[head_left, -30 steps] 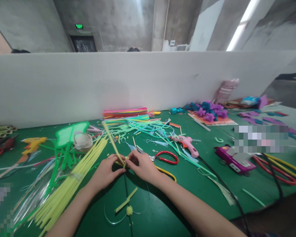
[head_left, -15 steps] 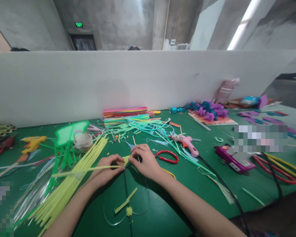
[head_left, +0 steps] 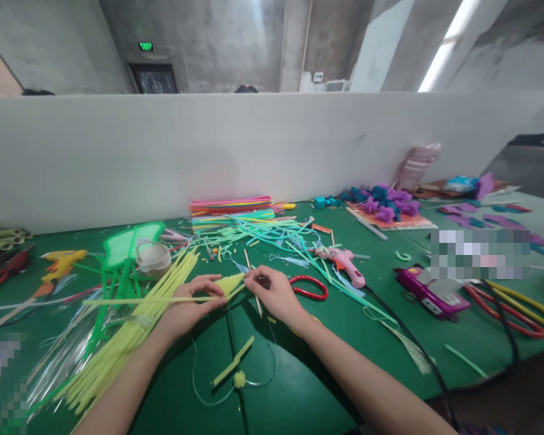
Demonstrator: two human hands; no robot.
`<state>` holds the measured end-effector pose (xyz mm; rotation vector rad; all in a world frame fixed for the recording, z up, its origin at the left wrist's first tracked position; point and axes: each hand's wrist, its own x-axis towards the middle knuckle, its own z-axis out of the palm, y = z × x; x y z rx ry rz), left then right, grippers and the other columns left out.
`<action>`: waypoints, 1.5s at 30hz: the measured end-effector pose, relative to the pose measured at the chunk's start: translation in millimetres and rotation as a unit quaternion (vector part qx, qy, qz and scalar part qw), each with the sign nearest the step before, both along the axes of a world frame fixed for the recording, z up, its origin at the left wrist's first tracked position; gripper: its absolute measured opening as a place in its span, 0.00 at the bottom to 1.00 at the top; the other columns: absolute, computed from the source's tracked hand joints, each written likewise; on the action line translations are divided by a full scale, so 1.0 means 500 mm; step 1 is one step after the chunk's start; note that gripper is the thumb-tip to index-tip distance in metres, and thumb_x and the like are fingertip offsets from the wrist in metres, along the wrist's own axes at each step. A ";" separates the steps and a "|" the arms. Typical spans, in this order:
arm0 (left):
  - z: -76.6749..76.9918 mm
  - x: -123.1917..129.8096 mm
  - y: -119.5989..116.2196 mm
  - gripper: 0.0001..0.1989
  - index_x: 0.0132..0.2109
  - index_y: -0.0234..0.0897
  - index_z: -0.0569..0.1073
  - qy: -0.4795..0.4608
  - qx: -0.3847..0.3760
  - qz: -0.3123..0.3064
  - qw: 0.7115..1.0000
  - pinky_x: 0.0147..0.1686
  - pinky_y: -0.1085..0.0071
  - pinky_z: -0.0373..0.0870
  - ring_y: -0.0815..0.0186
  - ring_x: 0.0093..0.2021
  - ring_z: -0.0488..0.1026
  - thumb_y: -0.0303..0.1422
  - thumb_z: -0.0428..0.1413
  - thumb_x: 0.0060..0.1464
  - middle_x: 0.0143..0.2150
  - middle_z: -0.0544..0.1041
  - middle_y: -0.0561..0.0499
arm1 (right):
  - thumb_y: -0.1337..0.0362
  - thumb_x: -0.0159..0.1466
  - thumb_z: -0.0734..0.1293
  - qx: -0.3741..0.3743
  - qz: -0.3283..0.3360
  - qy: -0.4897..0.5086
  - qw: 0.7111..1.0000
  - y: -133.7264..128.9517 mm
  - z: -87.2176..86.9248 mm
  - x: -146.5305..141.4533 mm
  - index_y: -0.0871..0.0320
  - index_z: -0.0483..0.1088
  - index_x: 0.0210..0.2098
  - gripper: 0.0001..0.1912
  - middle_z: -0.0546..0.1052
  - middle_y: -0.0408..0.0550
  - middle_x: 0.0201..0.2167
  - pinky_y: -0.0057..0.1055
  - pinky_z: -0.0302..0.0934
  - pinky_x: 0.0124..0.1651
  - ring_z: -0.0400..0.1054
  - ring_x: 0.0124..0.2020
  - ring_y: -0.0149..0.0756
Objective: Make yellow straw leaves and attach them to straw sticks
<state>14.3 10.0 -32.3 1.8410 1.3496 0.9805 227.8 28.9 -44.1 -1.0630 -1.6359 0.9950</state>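
Note:
My left hand [head_left: 190, 307] is closed on a pale yellow pipe-cleaner piece [head_left: 229, 283], with thumb and fingers pinching its left side. One long strand of it runs out leftward past the wrist. At its right end, my right hand [head_left: 274, 293] pinches the piece's tip. A thin wooden stick [head_left: 258, 305] passes by the right fingers; whether they grip it I cannot tell. Under my left forearm lies a bundle of yellow pipe cleaners [head_left: 131, 338]. Below my hands are a short yellow strip [head_left: 233, 361] and a small yellow ball [head_left: 239, 379] on clear cord.
Red-handled scissors [head_left: 310, 288] and a pink glue gun [head_left: 347, 266] lie to the right, with a purple glue gun [head_left: 428, 293] farther over. Coloured pipe cleaners [head_left: 249, 223] pile up by the white partition [head_left: 254, 151]. A yellow glue gun [head_left: 61, 266] sits left.
The yellow piece now shows wider between my hands, its long strand more level. My left hand has shifted slightly left, my right slightly right. The wooden stick by the right hand shows more.

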 end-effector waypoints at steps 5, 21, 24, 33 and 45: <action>0.015 0.000 -0.005 0.06 0.31 0.40 0.78 -0.011 0.007 0.013 1.000 0.54 0.57 0.65 0.51 0.56 0.70 0.36 0.64 0.45 0.44 0.81 0.44 | 0.61 0.60 0.66 0.034 -0.009 0.028 0.999 -0.006 0.014 0.004 0.57 0.70 0.30 0.06 0.76 0.46 0.35 0.28 0.63 0.35 0.70 0.32 0.33; 0.021 -0.002 -0.006 0.09 0.32 0.40 0.74 -0.034 0.032 0.060 0.997 0.52 0.56 0.66 0.54 0.50 0.74 0.38 0.65 0.45 0.35 0.81 0.48 | 0.63 0.61 0.66 0.096 -0.036 0.001 0.995 -0.006 0.027 0.013 0.56 0.73 0.30 0.06 0.75 0.50 0.44 0.32 0.64 0.43 0.70 0.44 0.37; 0.018 -0.004 -0.003 0.14 0.37 0.38 0.74 -0.031 0.025 0.069 0.997 0.43 0.61 0.72 0.58 0.39 0.77 0.40 0.65 0.44 0.34 0.81 0.48 | 0.63 0.61 0.68 0.143 -0.019 -0.045 0.988 -0.008 0.031 0.020 0.56 0.72 0.35 0.04 0.72 0.51 0.46 0.36 0.63 0.50 0.68 0.48 0.38; 0.022 0.023 -0.019 0.14 0.41 0.37 0.73 -0.024 0.001 0.006 1.000 0.43 0.63 0.73 0.61 0.38 0.77 0.38 0.63 0.48 0.38 0.79 0.49 | 0.61 0.60 0.69 0.320 0.024 -0.194 0.927 -0.027 0.041 0.025 0.51 0.75 0.36 0.04 0.68 0.50 0.53 0.50 0.54 0.59 0.54 0.59 0.47; 0.023 0.032 -0.029 0.12 0.42 0.39 0.72 -0.013 0.069 -0.030 0.997 0.48 0.65 0.70 0.61 0.47 0.73 0.35 0.61 0.51 0.43 0.73 0.48 | 0.62 0.62 0.65 0.336 0.078 -0.255 0.903 -0.024 0.047 0.031 0.57 0.67 0.49 0.15 0.73 0.54 0.52 0.44 0.54 0.56 0.65 0.53 0.43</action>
